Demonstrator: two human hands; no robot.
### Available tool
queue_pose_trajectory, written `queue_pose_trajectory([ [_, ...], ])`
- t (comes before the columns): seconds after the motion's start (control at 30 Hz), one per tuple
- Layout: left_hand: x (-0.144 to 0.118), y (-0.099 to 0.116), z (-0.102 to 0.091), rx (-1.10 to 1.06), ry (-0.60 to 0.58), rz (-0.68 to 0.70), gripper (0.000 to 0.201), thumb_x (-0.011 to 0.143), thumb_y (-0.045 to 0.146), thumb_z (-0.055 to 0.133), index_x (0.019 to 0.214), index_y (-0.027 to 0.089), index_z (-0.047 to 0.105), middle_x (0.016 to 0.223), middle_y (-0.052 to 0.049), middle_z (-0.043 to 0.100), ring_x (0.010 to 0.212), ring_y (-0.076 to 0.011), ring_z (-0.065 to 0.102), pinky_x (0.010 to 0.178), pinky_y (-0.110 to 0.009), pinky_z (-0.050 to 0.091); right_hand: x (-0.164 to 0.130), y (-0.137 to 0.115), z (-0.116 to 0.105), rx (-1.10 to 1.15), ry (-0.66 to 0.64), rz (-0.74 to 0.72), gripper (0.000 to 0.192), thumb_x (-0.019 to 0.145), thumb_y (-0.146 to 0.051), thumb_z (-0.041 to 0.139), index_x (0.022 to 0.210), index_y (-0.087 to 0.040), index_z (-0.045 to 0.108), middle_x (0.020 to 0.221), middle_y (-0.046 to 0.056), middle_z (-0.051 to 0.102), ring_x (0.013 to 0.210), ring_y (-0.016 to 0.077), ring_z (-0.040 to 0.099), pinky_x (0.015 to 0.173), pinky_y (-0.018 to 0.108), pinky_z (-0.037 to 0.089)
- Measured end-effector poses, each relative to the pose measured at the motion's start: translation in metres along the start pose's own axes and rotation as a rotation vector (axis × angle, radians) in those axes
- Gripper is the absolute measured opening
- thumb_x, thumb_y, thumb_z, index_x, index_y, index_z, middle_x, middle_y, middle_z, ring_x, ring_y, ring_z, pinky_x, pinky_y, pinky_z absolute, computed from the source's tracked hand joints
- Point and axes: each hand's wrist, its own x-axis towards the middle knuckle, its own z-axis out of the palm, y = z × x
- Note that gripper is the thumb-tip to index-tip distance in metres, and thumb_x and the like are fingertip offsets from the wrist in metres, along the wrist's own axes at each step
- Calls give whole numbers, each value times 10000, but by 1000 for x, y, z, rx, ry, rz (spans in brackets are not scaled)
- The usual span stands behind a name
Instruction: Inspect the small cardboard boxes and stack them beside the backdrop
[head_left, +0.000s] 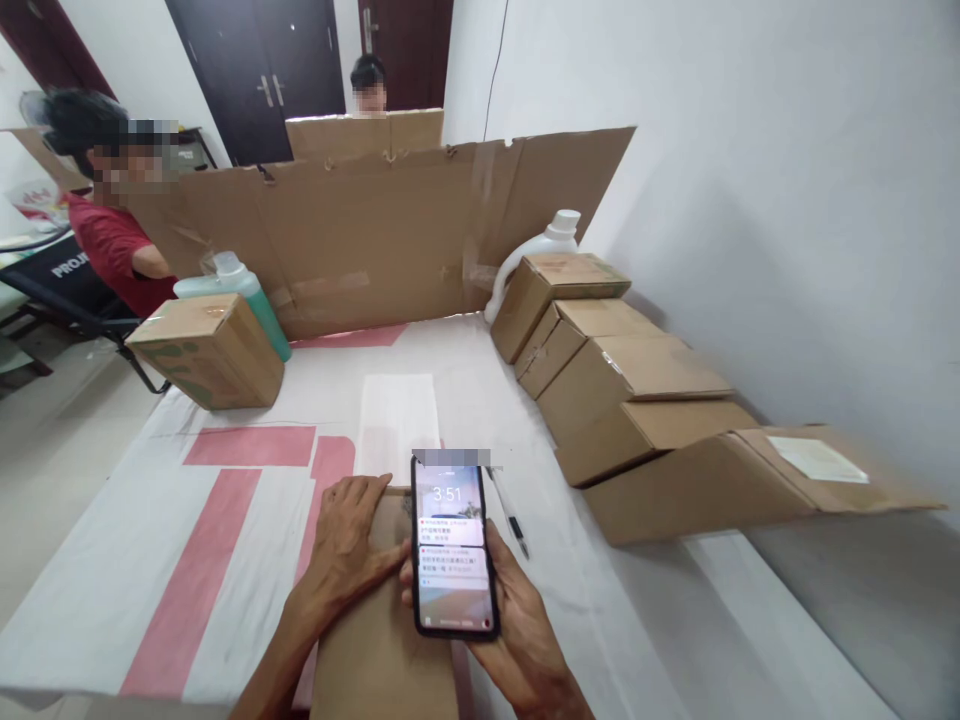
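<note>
In the head view my right hand is wrapped round a smartphone, held upright above the table. Its lit screen reads 3:51 over several notifications. Under it, close to me, lies a closed cardboard box. My left hand rests on that box, thumb stretched out towards the phone and the other fingers lying near the box's far edge. A sheet of white paper lies flat just beyond my hands. Right of the phone is a pen on the white and pink tablecloth.
Along the right stands a row of cardboard boxes, with a white jug behind. At left are another box and a bottle of green liquid. A cardboard screen closes the back; two people sit beyond the table.
</note>
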Motion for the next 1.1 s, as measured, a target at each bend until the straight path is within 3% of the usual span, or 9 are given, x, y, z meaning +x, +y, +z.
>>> queue_pose_trajectory([
  [0.17, 0, -2, 1, 17, 20, 17, 775, 752, 611, 833, 1370, 200, 610, 1219, -111, 711, 1131, -344, 631, 986, -523, 470, 4, -16, -14, -108, 122, -125, 649, 859, -691, 727, 1165, -123, 791, 1077, 151, 813, 1010, 287, 761, 1035, 460, 515],
  [0.33, 1, -2, 0, 16, 22, 22, 789, 748, 621, 837, 1382, 215, 603, 1213, -105, 706, 1129, -342, 627, 996, -532, 470, 17, -26, -35, -276, 285, -172, 698, 845, -750, 686, 1144, -128, 791, 1056, 131, 808, 1013, 276, 740, 1023, 425, 508],
  [0.43, 1, 0, -2, -11, 13, 5, 743, 776, 585, 827, 1382, 221, 602, 1232, -106, 700, 1156, -346, 620, 1021, -553, 468, 38, -22, -56, -564, 477, -333, 562, 794, -704, 756, 978, -174, 796, 984, 92, 802, 1032, 289, 693, 961, 391, 498],
  [0.53, -2, -1, -8, -114, 52, -24, 666, 841, 507, 790, 1411, 231, 581, 1352, -124, 646, 1263, -347, 584, 1086, -577, 456, 57, -16, -77, -967, 633, -470, 497, 838, -710, 669, 743, -223, 701, 749, 63, 730, 895, 291, 644, 850, 386, 473],
  [0.63, -10, -8, -17, -269, 197, -86, 606, 921, 474, 711, 1458, 254, 538, 1487, -123, 562, 1405, -324, 502, 1169, -562, 422, 63, -9, -89, -1172, 712, -487, 489, 881, -712, 554, 800, -242, 662, 692, 48, 660, 785, 283, 600, 803, 400, 458],
  [0.77, -32, -32, -19, -395, 322, -278, 511, 1017, 504, 549, 1453, 239, 537, 1485, -125, 577, 1371, -306, 550, 1152, -562, 457, 55, 0, -90, -1409, 729, -542, 536, 928, -611, 480, 1174, -177, 674, 1057, 162, 691, 1027, 343, 616, 950, 475, 463],
  [0.87, -56, -53, -7, -417, 325, -378, 509, 1019, 529, 517, 1422, 220, 561, 1444, -138, 608, 1260, -303, 630, 1076, -547, 528, 46, 5, -91, -1607, 711, -551, 553, 956, -521, 440, 1261, -126, 678, 1107, 207, 641, 1086, 383, 588, 1014, 555, 450],
  [1.0, -97, -62, 18, -445, 297, -425, 496, 972, 544, 581, 1344, 217, 618, 1347, -132, 670, 1152, -303, 694, 1015, -510, 579, 23, 12, -95, -1584, 644, -563, 506, 960, -466, 509, 1326, -165, 687, 1219, 207, 645, 1206, 399, 559, 1101, 606, 421],
  [1.1, -124, -49, 33, -568, 215, -484, 491, 980, 540, 569, 1355, 228, 626, 1335, -125, 688, 1188, -304, 696, 1003, -458, 598, -11, 22, -94, -1516, 407, -456, 498, 949, -387, 578, 1418, -238, 654, 1432, 172, 594, 1352, 371, 527, 1176, 567, 404],
])
